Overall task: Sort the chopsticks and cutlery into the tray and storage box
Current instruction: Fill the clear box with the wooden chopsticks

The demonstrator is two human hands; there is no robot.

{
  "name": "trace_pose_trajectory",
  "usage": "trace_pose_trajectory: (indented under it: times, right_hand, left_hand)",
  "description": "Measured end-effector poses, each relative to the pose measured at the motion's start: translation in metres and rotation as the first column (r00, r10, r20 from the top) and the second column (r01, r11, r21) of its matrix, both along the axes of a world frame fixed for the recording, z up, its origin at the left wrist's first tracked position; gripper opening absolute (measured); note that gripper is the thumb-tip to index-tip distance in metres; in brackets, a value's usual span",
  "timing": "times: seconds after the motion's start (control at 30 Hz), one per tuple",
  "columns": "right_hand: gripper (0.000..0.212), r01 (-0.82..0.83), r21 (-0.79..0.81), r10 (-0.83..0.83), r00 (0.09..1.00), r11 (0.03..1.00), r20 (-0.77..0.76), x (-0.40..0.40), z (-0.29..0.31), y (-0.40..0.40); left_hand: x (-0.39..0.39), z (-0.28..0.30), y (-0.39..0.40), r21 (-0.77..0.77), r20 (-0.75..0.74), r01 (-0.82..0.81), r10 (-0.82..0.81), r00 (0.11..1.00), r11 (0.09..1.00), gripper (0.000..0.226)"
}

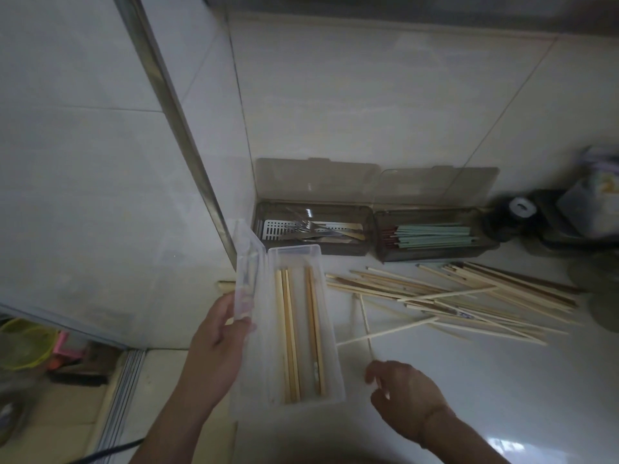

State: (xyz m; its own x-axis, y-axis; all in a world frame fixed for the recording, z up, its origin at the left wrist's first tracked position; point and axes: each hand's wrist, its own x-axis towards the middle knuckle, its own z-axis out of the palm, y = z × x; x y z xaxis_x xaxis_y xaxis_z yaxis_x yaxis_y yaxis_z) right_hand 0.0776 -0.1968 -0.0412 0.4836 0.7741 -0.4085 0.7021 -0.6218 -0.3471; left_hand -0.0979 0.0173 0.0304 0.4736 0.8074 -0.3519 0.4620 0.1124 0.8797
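The white countertop [469, 396] carries a loose heap of pale wooden chopsticks [469, 296], lying mostly crosswise, to the right of the clear plastic storage box [331, 363]. Behind them two smoky brown lidded trays stand side by side: the left tray [313, 229] holds metal cutlery, the right tray [435, 236] green and dark chopsticks. The storage box runs lengthwise away from the person and already holds several wooden chopsticks.

The left hand [217, 346] grips the box's raised clear lid [246, 279], holding it upright. The right hand [402, 393] sits just right of the box, fingers curled, seemingly pinching a single thin chopstick [366, 323] that points away, though blur leaves this unsure. This nearer hand needs only a short leftward move, with the stick roughly parallel to the box.
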Motion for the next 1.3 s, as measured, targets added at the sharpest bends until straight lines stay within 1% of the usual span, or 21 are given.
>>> trace_pose_trajectory:
  times: [0.1, 0.23, 0.33, 0.4, 0.47, 0.53, 0.6, 0.63, 0.67, 0.7, 0.77, 0.83, 0.9, 0.97, 1.03, 1.17, 1.23, 1.3]
  right_hand:
    - [0.027, -0.034, -0.022, 0.035, 0.999, 0.999, 0.034, -0.004, 0.030, -0.004]
    - [0.016, 0.014, 0.114, -0.015, 1.000, 0.993, 0.014, -0.001, 0.081, -0.006]
    - [0.014, 0.037, 0.214, -0.053, 0.996, 0.976, 0.072, 0.000, 0.112, -0.006]
    - [0.012, 0.041, 0.277, -0.072, 0.992, 0.960, 0.103, -0.001, 0.131, -0.005]
    - [0.015, 0.082, 0.363, -0.129, 0.986, 0.928, 0.107, -0.004, 0.144, -0.002]
    - [0.019, 0.129, 0.477, -0.197, 0.976, 0.870, 0.096, -0.009, 0.146, 0.005]
    - [0.021, 0.138, 0.566, -0.208, 0.976, 0.813, 0.061, -0.017, 0.137, 0.020]
    - [0.021, 0.127, 0.581, -0.190, 0.981, 0.804, 0.048, -0.021, 0.128, 0.029]
    - [0.021, 0.100, 0.569, -0.166, 0.984, 0.816, 0.065, -0.026, 0.116, 0.038]
    - [0.020, 0.053, 0.531, -0.136, 0.984, 0.846, 0.118, -0.030, 0.104, 0.047]
    - [0.022, -0.052, 0.418, -0.059, 0.967, 0.907, 0.247, -0.036, 0.081, 0.064]
    - [0.021, -0.126, 0.311, 0.013, 0.940, 0.942, 0.342, -0.043, 0.065, 0.077]
    - [0.015, -0.191, 0.192, 0.097, 0.905, 0.963, 0.415, -0.050, 0.059, 0.085]
    - [0.015, -0.243, 0.135, 0.158, 0.876, 0.960, 0.455, -0.057, 0.057, 0.088]
    - [0.014, -0.260, 0.139, 0.167, 0.867, 0.956, 0.469, -0.061, 0.058, 0.087]
    - [0.016, -0.221, 0.176, 0.101, 0.851, 0.959, 0.516, -0.058, 0.058, 0.079]
    - [0.017, -0.203, 0.129, 0.107, 0.845, 0.971, 0.524, -0.056, 0.056, 0.080]
    - [0.019, -0.213, 0.047, 0.159, 0.844, 0.976, 0.512, -0.055, 0.051, 0.086]
  left_hand:
    - [0.001, 0.002, -0.001, 0.001, -0.003, -0.002, 0.002, 1.000, 1.000, 0.032]
    - [0.001, 0.002, -0.001, -0.001, -0.001, -0.013, 0.013, 1.000, 1.000, 0.031]
    - [0.001, 0.001, -0.002, 0.008, 0.002, -0.016, 0.016, 1.000, 1.000, 0.030]
    - [0.000, 0.000, -0.001, 0.009, 0.010, -0.022, 0.022, 1.000, 1.000, 0.025]
    - [0.000, -0.001, -0.001, 0.011, 0.001, -0.019, 0.019, 1.000, 1.000, 0.030]
    - [0.001, 0.000, -0.002, 0.012, -0.008, -0.012, 0.012, 1.000, 1.000, 0.033]
    - [0.000, 0.000, -0.003, 0.010, 0.004, -0.017, 0.017, 1.000, 1.000, 0.026]
    - [0.000, 0.001, -0.003, 0.009, 0.005, -0.018, 0.018, 1.000, 1.000, 0.024]
    - [0.000, 0.001, -0.003, 0.009, 0.007, -0.017, 0.017, 1.000, 1.000, 0.026]
    - [0.001, 0.001, -0.004, 0.011, 0.003, -0.013, 0.013, 1.000, 1.000, 0.026]
    - [0.002, 0.004, -0.004, 0.020, -0.007, -0.006, 0.006, 1.000, 1.000, 0.028]
    - [0.002, 0.006, -0.005, 0.019, -0.005, -0.011, 0.011, 1.000, 1.000, 0.028]
    - [0.002, 0.007, -0.005, 0.019, 0.002, -0.018, 0.017, 1.000, 1.000, 0.031]
    - [0.002, 0.007, -0.005, 0.026, 0.002, -0.017, 0.016, 1.000, 1.000, 0.031]
    - [0.002, 0.007, -0.006, 0.028, 0.000, -0.012, 0.012, 1.000, 1.000, 0.032]
    - [0.001, 0.007, -0.004, 0.028, -0.001, -0.013, 0.013, 1.000, 1.000, 0.031]
    - [0.000, 0.006, -0.004, 0.034, 0.005, -0.010, 0.010, 1.000, 0.999, 0.026]
    - [0.001, 0.005, -0.004, 0.045, 0.009, -0.005, 0.005, 1.000, 0.999, 0.027]
